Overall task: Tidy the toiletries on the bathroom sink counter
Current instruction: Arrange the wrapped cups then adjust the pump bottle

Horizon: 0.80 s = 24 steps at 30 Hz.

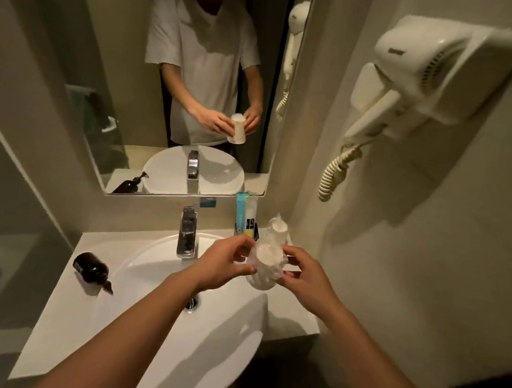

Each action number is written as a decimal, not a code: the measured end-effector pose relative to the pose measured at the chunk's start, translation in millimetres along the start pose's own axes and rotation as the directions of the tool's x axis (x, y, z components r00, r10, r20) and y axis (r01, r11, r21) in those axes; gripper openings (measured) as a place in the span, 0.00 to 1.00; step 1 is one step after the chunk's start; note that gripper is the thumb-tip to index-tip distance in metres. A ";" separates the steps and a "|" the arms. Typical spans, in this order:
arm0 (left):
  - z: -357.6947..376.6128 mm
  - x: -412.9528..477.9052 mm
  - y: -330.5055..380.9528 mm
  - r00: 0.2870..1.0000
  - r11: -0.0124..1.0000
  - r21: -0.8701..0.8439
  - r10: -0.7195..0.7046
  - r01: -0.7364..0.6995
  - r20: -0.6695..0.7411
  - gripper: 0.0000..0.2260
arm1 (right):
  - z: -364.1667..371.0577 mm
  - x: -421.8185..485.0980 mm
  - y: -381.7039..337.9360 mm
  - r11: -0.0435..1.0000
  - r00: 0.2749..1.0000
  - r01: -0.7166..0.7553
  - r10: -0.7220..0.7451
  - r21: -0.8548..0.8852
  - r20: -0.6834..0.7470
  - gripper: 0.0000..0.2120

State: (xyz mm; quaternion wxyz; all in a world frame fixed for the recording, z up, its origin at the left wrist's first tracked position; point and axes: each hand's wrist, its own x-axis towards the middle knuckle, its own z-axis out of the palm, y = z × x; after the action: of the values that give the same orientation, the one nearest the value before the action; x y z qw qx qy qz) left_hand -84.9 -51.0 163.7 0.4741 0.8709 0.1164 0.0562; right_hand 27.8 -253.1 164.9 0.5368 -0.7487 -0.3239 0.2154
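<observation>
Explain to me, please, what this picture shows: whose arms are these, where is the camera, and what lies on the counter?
The camera sits on a person's head and looks down, so these are that person's own bare arms. The left hand and right hand together hold a plastic-wrapped white cup above the white round sink basin. A dark brown pump bottle lies on its side on the pale counter. Behind the chrome tap stand a second wrapped cup and small packets. The mirror reflects the person.
</observation>
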 end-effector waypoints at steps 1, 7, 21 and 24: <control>11.5 5.9 4.4 1.000 1.000 0.018 0.016 -0.016 0.003 0.19 | -9.4 -4.1 3.7 1.000 0.999 -0.015 0.015 0.002 -0.028 0.24; 62.6 39.3 22.5 0.999 0.999 0.002 0.040 -0.040 0.015 0.16 | -42.8 -10.8 31.5 0.993 0.974 -0.117 0.116 0.008 -0.195 0.23; 86.5 125.6 -44.6 0.993 0.953 -0.281 -0.109 0.115 0.037 0.14 | -29.9 70.6 86.6 0.958 0.928 -0.266 0.284 0.103 -0.242 0.23; 87.3 144.8 -60.8 0.991 0.950 -0.282 -0.124 0.132 0.045 0.14 | -24.8 91.6 95.3 0.951 0.919 -0.299 0.309 0.079 -0.244 0.21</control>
State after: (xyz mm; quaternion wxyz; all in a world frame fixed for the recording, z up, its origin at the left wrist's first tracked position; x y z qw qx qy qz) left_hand 64.2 -53.1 63.4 0.5983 0.7852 0.1568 0.0297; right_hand 132.4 -224.4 85.5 0.5489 -0.8001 -0.1281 0.2051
